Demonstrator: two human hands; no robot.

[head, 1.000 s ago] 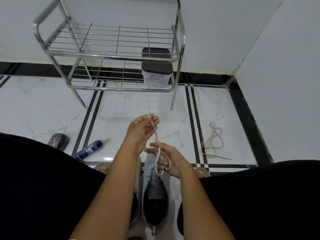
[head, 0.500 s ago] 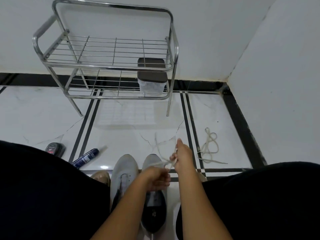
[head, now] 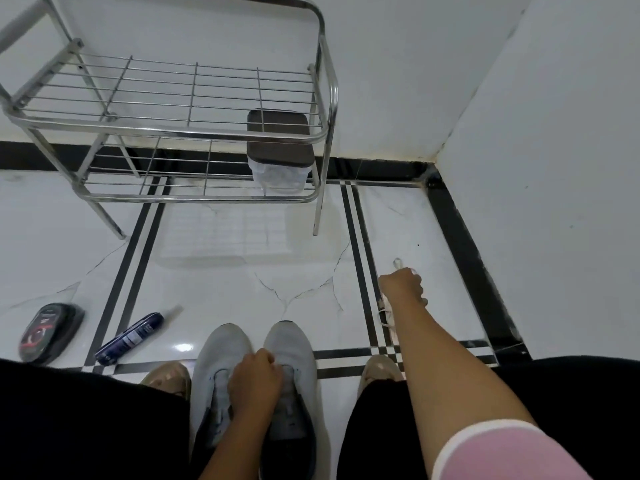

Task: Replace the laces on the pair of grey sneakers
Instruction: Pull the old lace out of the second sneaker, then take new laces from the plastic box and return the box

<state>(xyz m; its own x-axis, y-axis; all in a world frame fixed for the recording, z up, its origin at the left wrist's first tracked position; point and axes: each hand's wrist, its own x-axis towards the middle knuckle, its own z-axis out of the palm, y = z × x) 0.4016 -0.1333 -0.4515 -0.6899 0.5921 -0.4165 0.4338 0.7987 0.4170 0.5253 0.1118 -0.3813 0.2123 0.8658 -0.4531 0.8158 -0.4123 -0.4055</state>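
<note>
The two grey sneakers (head: 254,372) stand side by side on the white floor (head: 214,282) between the person's knees, toes pointing away. The left hand (head: 254,384) rests with curled fingers on the gap between them, over the lacing area of the right-hand shoe; whether it pinches anything there I cannot tell. The right hand (head: 401,287) reaches out to the right, closed around a pale lace (head: 384,315) whose loops show just beyond the knuckles and beside the wrist. No lace is visible in the left-hand shoe's eyelets, so threading seems not yet done there. The risk, I judge, is tangling: the lace lies bunched in loops, and lifting it by the middle could pull a knot tight. A loose grip could also let it drop, and the ends may come out uneven when threading starts.
</note>
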